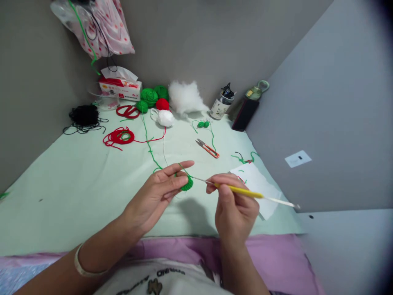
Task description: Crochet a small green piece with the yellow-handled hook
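My left hand (156, 190) pinches a small green crochet piece (187, 184) between thumb and fingers, its index finger stretched out with green yarn over it. That yarn (148, 143) runs back across the table to a small green ball (142, 106). In my right hand (235, 205) is a crochet hook (242, 191) with a yellow handle, held like a pen. Its thin metal tip reaches left to the upper edge of the green piece; whether it is inside a stitch is too small to tell. The hook's white end points right.
Orange thread snips (208, 149), two small green pieces (203, 124) and a white paper (258, 190) with yarn scraps lie ahead. Behind stand yarn balls (149, 96), white stuffing (186, 98), a pen cup (221, 107), a phone (245, 114) and a tissue box (121, 88). Red scissors (127, 111) lie left.
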Demonstrator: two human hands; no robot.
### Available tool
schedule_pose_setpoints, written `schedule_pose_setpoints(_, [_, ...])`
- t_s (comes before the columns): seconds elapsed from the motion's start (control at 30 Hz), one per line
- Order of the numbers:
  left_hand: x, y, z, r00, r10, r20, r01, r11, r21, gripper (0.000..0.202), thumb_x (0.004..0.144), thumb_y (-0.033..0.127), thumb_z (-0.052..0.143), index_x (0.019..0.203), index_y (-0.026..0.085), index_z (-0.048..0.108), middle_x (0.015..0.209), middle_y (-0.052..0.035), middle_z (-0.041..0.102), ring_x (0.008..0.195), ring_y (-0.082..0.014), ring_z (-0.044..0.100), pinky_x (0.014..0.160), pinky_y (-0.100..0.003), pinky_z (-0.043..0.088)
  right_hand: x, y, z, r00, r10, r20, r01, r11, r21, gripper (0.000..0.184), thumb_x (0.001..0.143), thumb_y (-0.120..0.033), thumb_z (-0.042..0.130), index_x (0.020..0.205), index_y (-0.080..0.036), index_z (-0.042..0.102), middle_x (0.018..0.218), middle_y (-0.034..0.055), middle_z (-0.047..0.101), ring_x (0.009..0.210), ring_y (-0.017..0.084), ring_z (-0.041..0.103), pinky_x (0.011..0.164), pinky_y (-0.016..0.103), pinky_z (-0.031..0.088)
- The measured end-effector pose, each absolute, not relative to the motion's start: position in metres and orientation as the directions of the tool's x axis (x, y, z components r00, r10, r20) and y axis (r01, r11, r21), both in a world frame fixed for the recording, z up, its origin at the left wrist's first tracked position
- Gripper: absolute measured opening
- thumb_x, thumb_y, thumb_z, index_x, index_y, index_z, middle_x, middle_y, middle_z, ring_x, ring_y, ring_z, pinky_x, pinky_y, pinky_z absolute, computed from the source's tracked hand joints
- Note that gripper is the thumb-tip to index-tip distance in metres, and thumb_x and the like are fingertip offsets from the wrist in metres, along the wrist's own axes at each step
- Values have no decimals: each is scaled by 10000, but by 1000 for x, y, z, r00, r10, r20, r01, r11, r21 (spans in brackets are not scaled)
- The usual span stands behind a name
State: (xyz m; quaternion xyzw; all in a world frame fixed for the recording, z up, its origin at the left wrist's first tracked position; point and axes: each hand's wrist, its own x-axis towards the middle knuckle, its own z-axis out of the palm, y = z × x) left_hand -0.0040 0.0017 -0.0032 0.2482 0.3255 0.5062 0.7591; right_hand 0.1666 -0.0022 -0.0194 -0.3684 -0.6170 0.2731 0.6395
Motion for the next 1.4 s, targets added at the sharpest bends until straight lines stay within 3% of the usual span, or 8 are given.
schedule_pose_setpoints(0.1, [0, -2, -2, 158, 970, -182, -569, 240, 786, 372, 827, 212, 905, 1184, 290, 839, 815, 38, 657, 737, -78, 533, 731, -179, 441, 164, 1, -18, 44, 894, 446, -129, 448, -885, 189, 1043, -240, 635, 1013, -290, 816, 835, 7, 713, 690, 141, 640, 648, 302, 543])
schedule_pose_setpoints(0.17, [5, -5, -2, 127, 980, -154, -548, 199, 813, 408, 818, 220, 915, 1206, 310, 826, 831, 40, 679, 791, -96, 573, 792, -201, 462, 160, 0, -20, 36, 893, 449, -112, 450, -886, 172, 1031, -243, 659, 1017, -291, 823, 860, 17, 724, 743, 151, 653, 659, 302, 538])
schedule_pose_setpoints(0.33, [11, -9, -3, 147, 972, -181, -558, 233, 797, 488, 806, 242, 922, 1273, 273, 784, 842, 32, 678, 827, -128, 610, 835, -258, 489, 153, -3, -26, 78, 868, 490, 2, 492, -871, 161, 1019, -263, 671, 1017, -287, 831, 933, 48, 773, 899, 199, 695, 681, 314, 549])
schedule_pose_setpoints(0.7, [0, -10, -7, 164, 974, -156, -440, 213, 873, 401, 870, 340, 864, 1265, 318, 796, 976, -9, 661, 876, -165, 568, 811, -288, 428, 157, 7, -19, 70, 949, 308, -289, 315, -904, 188, 1000, -372, 699, 917, -229, 790, 857, 33, 772, 636, 122, 632, 615, 269, 549])
schedule_pose_setpoints(0.97, [-6, -8, -6, 133, 981, -143, -359, 182, 915, 332, 849, 336, 876, 1178, 332, 831, 941, 0, 623, 839, -160, 509, 772, -270, 425, 164, 1, -15, 22, 926, 377, -198, 373, -906, 211, 1072, -318, 597, 971, -238, 764, 901, 22, 780, 717, 126, 673, 689, 276, 570])
schedule_pose_setpoints(1.23, [-6, -6, -7, 66, 992, -107, -271, 121, 955, 309, 866, 289, 856, 1173, 306, 828, 864, 10, 620, 763, -151, 476, 751, -271, 433, 164, -11, -13, -35, 754, 656, 191, 649, -736, 252, 1062, -167, 532, 1142, -268, 749, 980, 52, 789, 868, 206, 728, 727, 371, 614])
schedule_pose_setpoints(1.3, [-7, -7, -7, 58, 993, -106, -258, 117, 959, 308, 860, 290, 859, 1167, 306, 831, 859, 10, 628, 754, -151, 476, 752, -274, 435, 164, -12, -13, -46, 736, 676, 193, 670, -717, 264, 1059, -155, 531, 1158, -268, 747, 991, 55, 792, 884, 209, 731, 744, 378, 616])
schedule_pose_setpoints(1.4, [-10, -7, -5, 111, 987, -119, -291, 147, 945, 294, 852, 305, 865, 1144, 326, 843, 879, 4, 652, 804, -158, 519, 776, -273, 442, 165, -8, -13, 4, 835, 550, 55, 549, -834, 230, 1082, -212, 530, 1071, -256, 756, 967, 45, 792, 798, 174, 727, 717, 342, 613])
